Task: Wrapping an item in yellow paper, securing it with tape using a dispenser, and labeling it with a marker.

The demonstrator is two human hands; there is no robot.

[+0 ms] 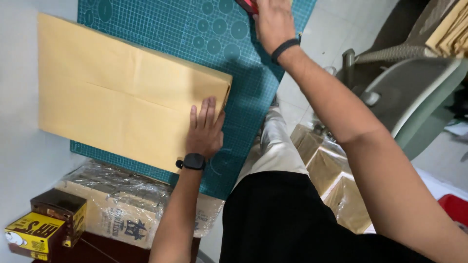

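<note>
Paper, big and yellow-brown [117, 92], lies flat on a green cutting mat [253, 97]. It has a fold line running along its middle. It covers most of the mat, and one end sticks out past the mat's edge onto the white tabletop [19, 156].

The left hand [204, 131] lies flat on the paper, near the corner closest to the person. Its fingers are straight and close together, pressing down, so its grip is open and holds nothing. A black watch [193, 161] sits on that wrist.

The right hand [273, 22] reaches to the far edge of the mat, well away from the paper. It touches something red [247, 5] there. Only a small bit of the red thing shows, so I cannot tell what it is, or if the grip of this hand is shut on it. A black band [284, 48] goes round that wrist.

Beside the mat, on the near side, is a stack of brown paper wrapped in clear plastic [122, 204]. Next to that stack sit a dark box [61, 207] and a yellow box [34, 234].

Past the mat, by the person's leg, more brown packs in plastic [336, 180] rest on the floor. A grey chair [414, 92] stands near them
</note>
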